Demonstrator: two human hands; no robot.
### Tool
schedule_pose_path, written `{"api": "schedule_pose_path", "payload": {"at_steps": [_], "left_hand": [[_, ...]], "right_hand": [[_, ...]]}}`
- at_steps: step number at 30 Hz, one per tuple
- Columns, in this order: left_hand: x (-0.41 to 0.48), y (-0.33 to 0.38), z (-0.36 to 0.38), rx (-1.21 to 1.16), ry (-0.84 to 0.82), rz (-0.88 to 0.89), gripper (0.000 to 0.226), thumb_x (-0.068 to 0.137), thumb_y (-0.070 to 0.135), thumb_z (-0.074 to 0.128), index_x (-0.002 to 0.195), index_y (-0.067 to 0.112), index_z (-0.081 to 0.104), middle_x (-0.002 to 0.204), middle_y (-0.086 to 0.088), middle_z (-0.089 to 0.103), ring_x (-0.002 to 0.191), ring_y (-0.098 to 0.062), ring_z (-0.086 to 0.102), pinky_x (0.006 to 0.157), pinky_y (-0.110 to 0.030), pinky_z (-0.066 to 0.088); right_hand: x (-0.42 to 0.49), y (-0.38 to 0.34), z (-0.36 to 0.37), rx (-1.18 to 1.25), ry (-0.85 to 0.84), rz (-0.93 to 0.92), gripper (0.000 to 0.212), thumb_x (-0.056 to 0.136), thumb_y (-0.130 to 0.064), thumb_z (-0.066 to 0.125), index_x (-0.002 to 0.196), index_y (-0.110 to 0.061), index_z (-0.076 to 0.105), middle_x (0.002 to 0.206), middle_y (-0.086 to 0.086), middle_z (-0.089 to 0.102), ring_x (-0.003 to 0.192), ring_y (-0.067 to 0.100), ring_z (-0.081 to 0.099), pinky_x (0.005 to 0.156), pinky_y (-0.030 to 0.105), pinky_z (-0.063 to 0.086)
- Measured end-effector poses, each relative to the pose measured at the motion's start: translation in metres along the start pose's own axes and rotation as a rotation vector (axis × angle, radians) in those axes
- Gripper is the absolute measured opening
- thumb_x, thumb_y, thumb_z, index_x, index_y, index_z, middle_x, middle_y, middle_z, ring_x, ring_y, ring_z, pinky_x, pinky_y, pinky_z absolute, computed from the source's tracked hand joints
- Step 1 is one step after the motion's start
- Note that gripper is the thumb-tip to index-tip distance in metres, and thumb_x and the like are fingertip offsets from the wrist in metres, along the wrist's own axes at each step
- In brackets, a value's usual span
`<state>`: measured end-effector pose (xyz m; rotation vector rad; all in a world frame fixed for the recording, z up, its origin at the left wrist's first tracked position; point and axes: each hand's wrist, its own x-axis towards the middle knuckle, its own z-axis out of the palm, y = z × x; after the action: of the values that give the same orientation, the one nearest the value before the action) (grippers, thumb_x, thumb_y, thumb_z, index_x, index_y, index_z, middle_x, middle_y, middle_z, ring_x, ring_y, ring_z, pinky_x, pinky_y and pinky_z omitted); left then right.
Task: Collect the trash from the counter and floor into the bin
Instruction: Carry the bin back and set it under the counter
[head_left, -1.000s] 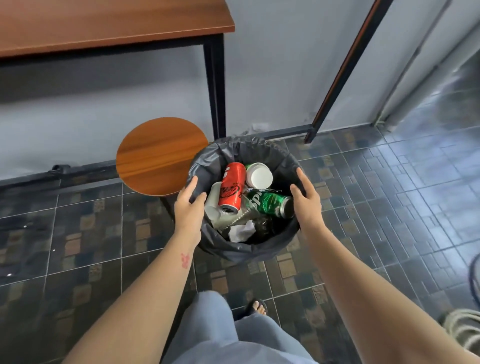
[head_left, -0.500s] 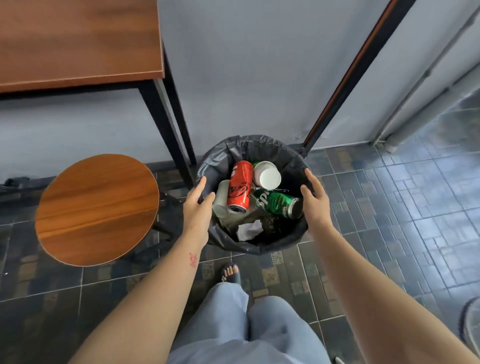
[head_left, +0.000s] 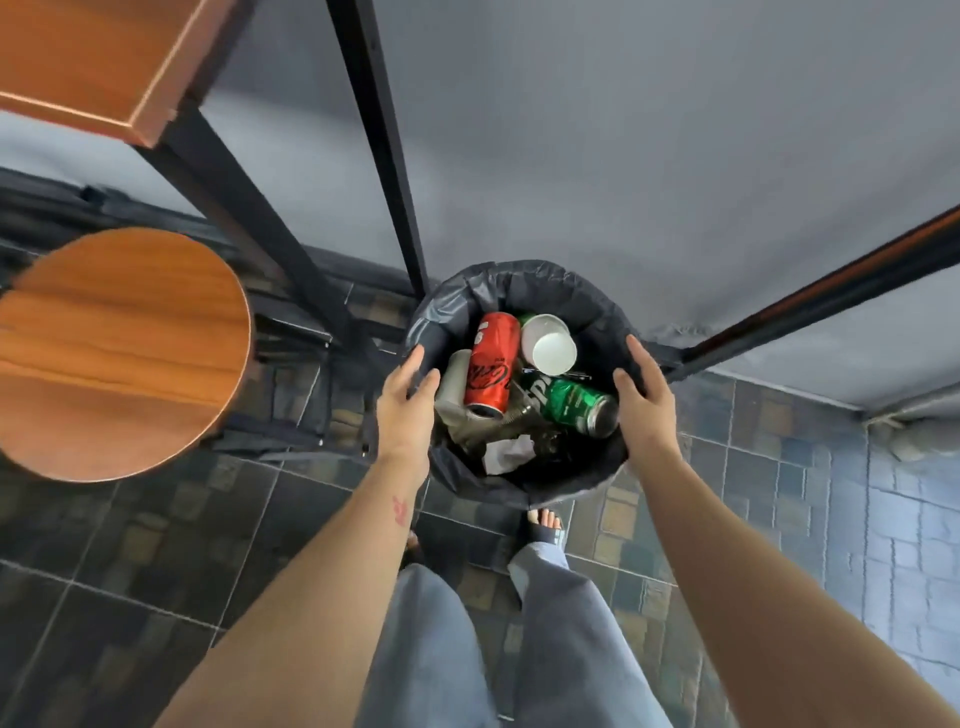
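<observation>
A round bin (head_left: 524, 280) lined with a dark grey bag stands near the wall, between black table legs. Inside lie a red cola can (head_left: 491, 364), a green soda can (head_left: 574, 405), a white paper cup (head_left: 548, 345), a second pale cup (head_left: 452, 387) and crumpled white paper (head_left: 506, 452). My left hand (head_left: 408, 402) grips the bin's left rim. My right hand (head_left: 641, 400) grips its right rim. Both hands hold the bin between them.
A round wooden stool (head_left: 119, 353) stands to the left of the bin. A wooden table corner (head_left: 98, 62) is at the top left, with black legs (head_left: 379, 135) running down to the bin. The floor is dark tile; my legs and feet are just below the bin.
The view has tilted and moved closer to the wall; the bin, held by both hands, now sits between the table legs. The stool has shifted left in view.
</observation>
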<state>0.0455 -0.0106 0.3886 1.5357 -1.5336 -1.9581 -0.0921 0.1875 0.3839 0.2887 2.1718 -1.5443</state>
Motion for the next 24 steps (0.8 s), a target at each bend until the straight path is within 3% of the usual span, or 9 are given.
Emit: {"api": "schedule_pose_path", "payload": {"at_steps": [6,15,19,24], "left_hand": [[0.049,-0.055,0.044,-0.062,0.131,-0.057,0.033,0.096,0.021,0.059,0.128,0.032,0.064,0.138,0.013,0.054,0.125,-0.003,0.049,0.108,-0.025,0.033],[0.163,-0.160,0.080,-0.060,0.233,-0.026,0.029,0.097,0.026,0.059,0.125,0.026,0.066,0.133,0.011,0.058,0.124,-0.005,0.053,0.112,-0.029,0.036],[0.209,-0.205,0.085,-0.051,0.239,-0.011,0.028,0.096,0.032,0.059,0.123,0.032,0.066,0.132,0.015,0.059,0.123,-0.001,0.052,0.111,-0.028,0.036],[0.261,-0.248,0.082,-0.020,0.249,0.007,0.031,0.096,0.035,0.059,0.127,0.032,0.063,0.135,0.017,0.055,0.124,0.000,0.050,0.111,-0.028,0.035]], "right_hand": [[0.082,0.037,0.008,-0.097,-0.102,-0.047,0.044,0.097,-0.021,0.054,0.128,-0.051,0.054,0.125,-0.033,0.051,0.120,-0.007,0.044,0.097,0.015,0.031],[0.194,0.143,0.061,-0.115,-0.118,-0.072,0.043,0.096,-0.021,0.055,0.131,-0.046,0.055,0.134,-0.030,0.052,0.125,-0.007,0.043,0.102,0.016,0.030],[0.232,0.192,0.089,-0.106,-0.127,-0.072,0.043,0.096,-0.021,0.055,0.128,-0.050,0.055,0.122,-0.042,0.050,0.126,-0.008,0.043,0.108,0.021,0.030],[0.271,0.238,0.126,-0.087,-0.142,-0.107,0.041,0.097,-0.023,0.054,0.131,-0.046,0.054,0.131,-0.035,0.051,0.121,-0.013,0.042,0.099,0.012,0.028]]}}
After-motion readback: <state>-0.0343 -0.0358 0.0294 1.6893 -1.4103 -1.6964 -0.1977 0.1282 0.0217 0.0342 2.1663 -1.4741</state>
